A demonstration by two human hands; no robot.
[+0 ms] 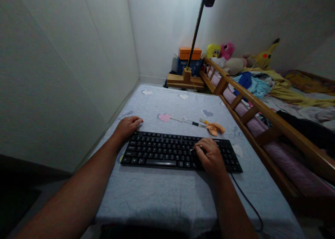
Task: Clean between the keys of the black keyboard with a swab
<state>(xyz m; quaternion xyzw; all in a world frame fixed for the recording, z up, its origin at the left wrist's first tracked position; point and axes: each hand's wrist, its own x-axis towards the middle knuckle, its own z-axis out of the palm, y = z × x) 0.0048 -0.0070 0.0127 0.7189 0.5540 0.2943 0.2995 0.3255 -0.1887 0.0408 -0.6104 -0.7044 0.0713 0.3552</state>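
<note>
A black keyboard [162, 148] lies flat on the cloth-covered surface, its cable running off at the lower right. My right hand [209, 155] is over the keyboard's right part, fingers closed in a pinch on a thin white cotton swab [193, 149], whose tip points left at the keys. At the keyboard's upper left corner rests my left hand [127, 127], fingers loosely extended to the right and holding nothing that I can see. Behind the keyboard lie another thin white stick [176, 119], a wire tool with a black grip [195, 123], a small yellow-handled brush [203, 121] and a crumpled orange cloth [215, 128].
A pale heart-patterned cloth [157, 190] covers the surface. Along the right runs a wooden bed rail [251, 99], with bedding and plush toys [263, 59] beyond. At the back stand a wooden base with a black pole [196, 29] and an orange box [190, 53]. White cabinet doors [78, 57] rise at left.
</note>
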